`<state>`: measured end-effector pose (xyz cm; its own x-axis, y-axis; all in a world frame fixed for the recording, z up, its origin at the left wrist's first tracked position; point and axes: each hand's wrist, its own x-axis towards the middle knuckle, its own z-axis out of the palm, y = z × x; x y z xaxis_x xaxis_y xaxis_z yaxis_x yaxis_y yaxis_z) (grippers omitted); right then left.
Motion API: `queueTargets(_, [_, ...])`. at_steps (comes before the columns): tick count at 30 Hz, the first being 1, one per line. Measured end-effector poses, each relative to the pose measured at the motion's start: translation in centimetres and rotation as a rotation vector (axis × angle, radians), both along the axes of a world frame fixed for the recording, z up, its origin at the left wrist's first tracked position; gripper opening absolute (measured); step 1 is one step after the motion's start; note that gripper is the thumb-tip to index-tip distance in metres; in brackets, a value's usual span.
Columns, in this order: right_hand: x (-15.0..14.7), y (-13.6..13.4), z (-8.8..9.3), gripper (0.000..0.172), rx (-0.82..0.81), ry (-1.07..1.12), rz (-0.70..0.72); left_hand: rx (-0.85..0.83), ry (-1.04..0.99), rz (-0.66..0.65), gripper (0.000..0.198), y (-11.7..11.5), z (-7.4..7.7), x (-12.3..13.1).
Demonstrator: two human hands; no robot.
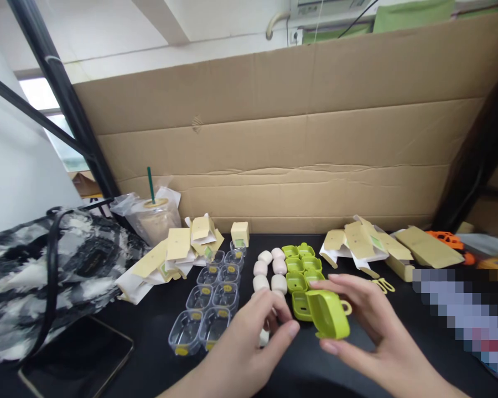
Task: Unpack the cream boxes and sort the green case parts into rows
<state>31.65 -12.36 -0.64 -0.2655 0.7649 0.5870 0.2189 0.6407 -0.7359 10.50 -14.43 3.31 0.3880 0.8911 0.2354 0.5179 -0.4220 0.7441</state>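
Observation:
My right hand (pixel 369 326) grips a lime-green plastic case shell (pixel 330 315) by its edges, thumb below and fingers above. The shell's hollow side faces left, and a small loop (pixel 346 307) sticks out on its right. My left hand (pixel 259 337) is closed, thumb and index fingertips close together just left of the shell; what they hold, if anything, is hidden. Part of a white piece (pixel 264 337) shows behind its thumb. Beyond that hand run two rows of rounded white and pale pink pieces (pixel 260 268). Alongside lie opened green cases (pixel 296 282).
Clear plastic boxes (pixel 200 297) with yellow stickers stand in two rows at left. Folded cardboard packaging (pixel 178 246) lies behind them, more (pixel 359 240) at right. A bag (pixel 87 260), a dark tablet-like device (pixel 77 362) and a cup (pixel 152 218) are at left. Cardboard (pixel 274 138) walls the back.

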Motion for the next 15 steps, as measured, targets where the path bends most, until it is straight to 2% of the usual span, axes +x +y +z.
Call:
queueTargets(3, [0.1,0.2,-0.2,0.05,0.211,-0.134,0.007,-0.317,-0.351,-0.078,0.018,0.9,-0.4,2.3])
queueTargets(5, [0.4,0.4,0.1,0.056,0.277,-0.234,0.033,-0.463,-0.531,-0.103,0.026,1.6,-1.0,3.3])
queueTargets(7, [0.8,0.5,0.6,0.066,0.3,-0.311,0.07,-0.496,-0.628,-0.073,0.034,2.3,-1.5,3.6])
queueTargets(9, [1.0,0.7,1.1,0.063,0.304,-0.3,0.075,-0.453,-0.67,-0.038,0.039,2.7,-1.8,3.3])
queueTargets(12, [0.8,0.9,1.3,0.034,0.167,-0.161,0.093,-0.419,-0.695,-0.039,0.042,2.6,-1.8,2.7])
queueTargets(15, [0.0,0.8,0.6,0.008,-0.125,-0.03,0.178,-0.475,-0.675,-0.061,0.037,2.1,-1.9,2.5])
